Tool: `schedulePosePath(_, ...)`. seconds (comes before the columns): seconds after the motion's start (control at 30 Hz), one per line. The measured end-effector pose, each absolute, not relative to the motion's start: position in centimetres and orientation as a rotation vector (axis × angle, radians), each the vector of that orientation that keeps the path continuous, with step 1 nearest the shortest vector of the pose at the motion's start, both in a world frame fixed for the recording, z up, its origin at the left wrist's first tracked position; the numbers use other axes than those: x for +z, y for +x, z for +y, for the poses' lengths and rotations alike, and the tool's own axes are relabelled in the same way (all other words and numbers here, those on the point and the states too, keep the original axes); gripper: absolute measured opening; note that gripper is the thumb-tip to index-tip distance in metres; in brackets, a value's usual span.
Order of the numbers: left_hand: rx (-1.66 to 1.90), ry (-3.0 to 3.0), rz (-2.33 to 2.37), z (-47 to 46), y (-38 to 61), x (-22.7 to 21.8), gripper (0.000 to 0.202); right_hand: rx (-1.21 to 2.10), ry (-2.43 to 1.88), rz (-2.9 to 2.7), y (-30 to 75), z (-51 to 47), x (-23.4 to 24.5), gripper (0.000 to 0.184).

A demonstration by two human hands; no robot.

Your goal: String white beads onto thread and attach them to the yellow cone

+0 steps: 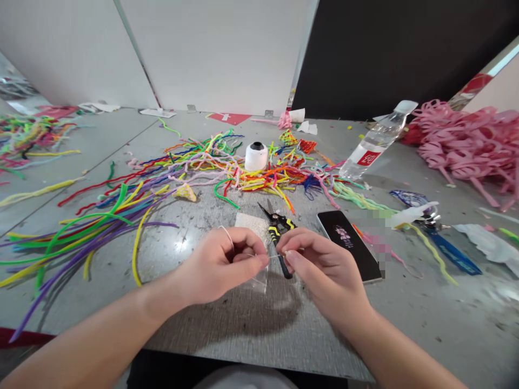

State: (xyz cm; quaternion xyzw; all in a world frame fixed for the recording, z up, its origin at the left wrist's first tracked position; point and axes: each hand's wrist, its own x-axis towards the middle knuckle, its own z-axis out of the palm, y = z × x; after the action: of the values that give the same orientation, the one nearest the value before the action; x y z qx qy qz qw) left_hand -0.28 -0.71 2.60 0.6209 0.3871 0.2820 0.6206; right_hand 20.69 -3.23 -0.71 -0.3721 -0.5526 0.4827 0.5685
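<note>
A thin pale thread [275, 256] runs between my two hands above the table. My left hand [225, 266] pinches it between thumb and forefinger, and a loop circles one of its fingers. Opposite, my right hand [326, 267] pinches the thread near its other end; a tiny pale thing shows at those fingertips, too small to name. Beneath my hands lies a clear plastic bag [252, 222] of small whitish beads, partly hidden by my left hand. Yellow-and-black pruning shears [277, 218] rest beside the bag with their blades pointing away from me.
A white thread cone [256, 158] stands among colourful cords [203, 162]. To the right are a phone [348, 243], a tilted-looking water bottle [377, 143], a blue strap [454, 253] and a heap of pink ribbon [470, 140]. Green and purple strips [81, 237] spread on the left.
</note>
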Motion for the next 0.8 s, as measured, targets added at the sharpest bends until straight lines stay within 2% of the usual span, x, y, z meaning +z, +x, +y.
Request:
schedulePosePath(0.27,0.694,1.42,0.832,-1.12,-0.02,3.02,0.018,1.329,-0.815,-1.224,20.64,-3.54,-0.83,0.009)
schedulePosePath(0.5,0.732,1.563,0.894,-1.37,0.04,3.28,0.009,1.292,-0.785,-1.302,20.75,-3.62,-0.75,0.012)
schedulePosePath(0.8,0.833,1.75,0.879,-1.26,0.01,3.11,0.008,1.194,-0.782,-1.354,20.7,-3.68,-0.85,0.018)
